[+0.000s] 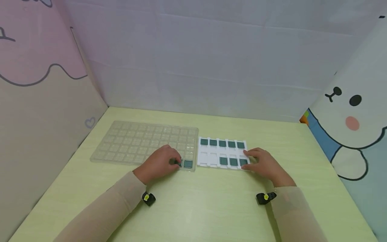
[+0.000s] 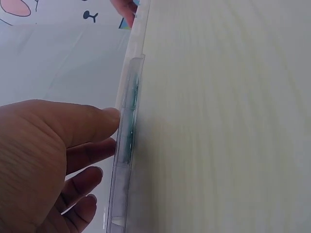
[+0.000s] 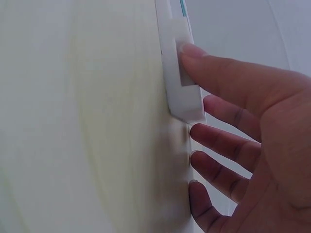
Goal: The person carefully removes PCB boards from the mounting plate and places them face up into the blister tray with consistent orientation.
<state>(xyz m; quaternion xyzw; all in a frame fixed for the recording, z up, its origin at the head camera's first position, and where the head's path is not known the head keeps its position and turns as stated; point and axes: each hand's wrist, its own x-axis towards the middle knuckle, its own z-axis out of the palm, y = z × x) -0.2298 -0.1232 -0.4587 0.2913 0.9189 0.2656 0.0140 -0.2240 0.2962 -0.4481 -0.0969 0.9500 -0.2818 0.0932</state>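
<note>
My left hand [image 1: 161, 163] is at the near right corner of a clear plastic tray [image 1: 145, 139] with many square cells. Its thumb and finger pinch a small dark green square chip [image 1: 180, 163] in a near-row cell, partly covered by the fingertips. In the left wrist view the left thumb [image 2: 92, 119] is at the tray's edge. Another green chip [image 1: 188, 164] lies in the corner cell. My right hand [image 1: 264, 164] grips the right end of a white tray [image 1: 213, 160]; in the right wrist view its thumb [image 3: 194, 52] presses into a notch in the side.
The white tray holds a full far row of green chips [image 1: 222, 144] and several in the near row, whose two left slots are bare. Both trays lie side by side on a pale wooden table [image 1: 205, 208]. A white cloth wall [image 1: 193, 60] stands behind.
</note>
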